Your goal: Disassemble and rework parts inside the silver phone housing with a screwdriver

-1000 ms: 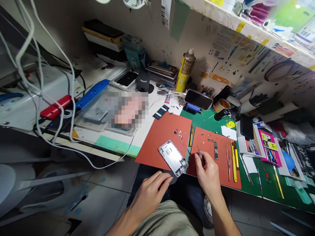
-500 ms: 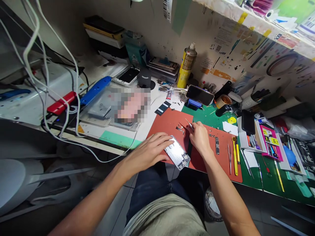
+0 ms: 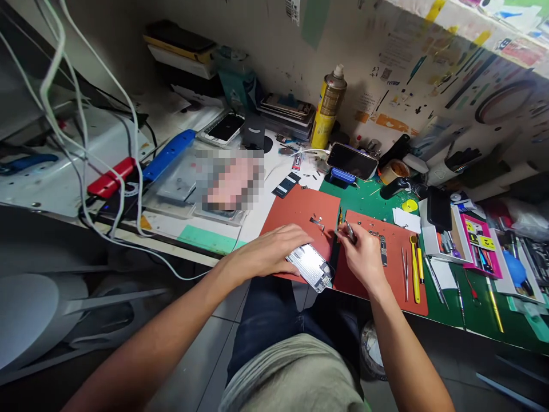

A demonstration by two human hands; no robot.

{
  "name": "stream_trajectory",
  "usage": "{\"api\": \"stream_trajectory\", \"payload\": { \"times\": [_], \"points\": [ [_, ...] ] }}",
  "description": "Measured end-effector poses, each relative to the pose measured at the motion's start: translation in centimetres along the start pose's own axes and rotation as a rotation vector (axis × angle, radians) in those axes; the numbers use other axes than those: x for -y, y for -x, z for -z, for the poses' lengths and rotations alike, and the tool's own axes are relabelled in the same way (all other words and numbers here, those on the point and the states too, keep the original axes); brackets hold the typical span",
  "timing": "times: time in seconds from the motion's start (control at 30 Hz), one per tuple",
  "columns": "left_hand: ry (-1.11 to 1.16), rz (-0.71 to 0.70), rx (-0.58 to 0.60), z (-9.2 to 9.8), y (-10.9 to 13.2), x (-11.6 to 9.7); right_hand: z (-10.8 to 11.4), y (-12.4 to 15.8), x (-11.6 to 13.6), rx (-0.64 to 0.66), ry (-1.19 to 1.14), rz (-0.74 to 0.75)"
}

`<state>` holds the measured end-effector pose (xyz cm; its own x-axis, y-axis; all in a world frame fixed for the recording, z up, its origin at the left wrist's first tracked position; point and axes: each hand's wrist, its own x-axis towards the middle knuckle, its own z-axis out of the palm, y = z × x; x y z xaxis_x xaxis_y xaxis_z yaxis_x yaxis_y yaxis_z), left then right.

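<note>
My left hand (image 3: 268,252) is closed on the edge of a phone screen assembly (image 3: 311,266), its silvery metal back facing up, at the front edge of the red mat. My right hand (image 3: 364,254) is curled over the gap between the two red mats, with metal tweezers (image 3: 350,232) in its fingers. A thin yellow-and-dark tool (image 3: 340,216) lies in that gap, close to the right fingertips. Small phone parts (image 3: 317,222) sit on the left mat (image 3: 291,214). Beside the right hand, a phone logic board (image 3: 383,252) rests on the right mat (image 3: 398,286).
Another pair of tweezers (image 3: 405,274) and a yellow-handled tool (image 3: 414,272) lie to the right. A phone (image 3: 354,160) leans on a blue stand at the back, near a yellow spray can (image 3: 329,109). White cables (image 3: 81,114) hang at left.
My right hand has drawn back slightly to the right, and its tweezers have turned from pointing over the left mat. The yellow-and-dark tool now shows by its fingertips. The view has shifted slightly.
</note>
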<state>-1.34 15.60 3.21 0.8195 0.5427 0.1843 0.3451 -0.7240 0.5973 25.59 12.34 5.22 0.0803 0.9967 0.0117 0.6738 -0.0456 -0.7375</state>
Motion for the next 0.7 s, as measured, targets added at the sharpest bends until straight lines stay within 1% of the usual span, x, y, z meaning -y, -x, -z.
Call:
{"api": "stream_trajectory", "payload": {
  "times": [0.1, 0.2, 0.3, 0.37, 0.43, 0.5, 0.6, 0.7],
  "points": [
    [-0.044, 0.032, -0.008, -0.1, 0.7, -0.8, 0.4, 3.0, -0.9, -0.005, -0.185, -0.071],
    [-0.144, 0.056, -0.053, -0.8, 1.5, -1.6, 0.3, 5.4, -1.3, -0.010, -0.320, -0.136],
    [-0.235, 0.065, -0.134, -1.5, 2.0, -2.3, 0.1, 7.1, -1.2, -0.054, -0.437, -0.166],
    [-0.227, 0.062, -0.211, -1.9, 2.1, -3.0, -0.1, 8.0, -1.0, -0.104, -0.482, -0.131],
    [-0.156, 0.062, -0.298, -2.3, 1.9, -4.0, -0.2, 8.8, -0.9, -0.159, -0.424, -0.014],
    [-0.043, 0.073, -0.365, -2.8, 1.5, -5.3, -0.3, 9.2, -0.7, -0.203, -0.273, 0.164],
    [0.107, 0.086, -0.415, -3.4, 0.5, -6.8, -0.3, 9.5, -0.1, -0.251, -0.053, 0.416],
    [0.168, 0.084, -0.452, -4.0, -0.2, -7.6, -0.3, 9.5, 0.6, -0.279, 0.069, 0.558]
  ]
}}
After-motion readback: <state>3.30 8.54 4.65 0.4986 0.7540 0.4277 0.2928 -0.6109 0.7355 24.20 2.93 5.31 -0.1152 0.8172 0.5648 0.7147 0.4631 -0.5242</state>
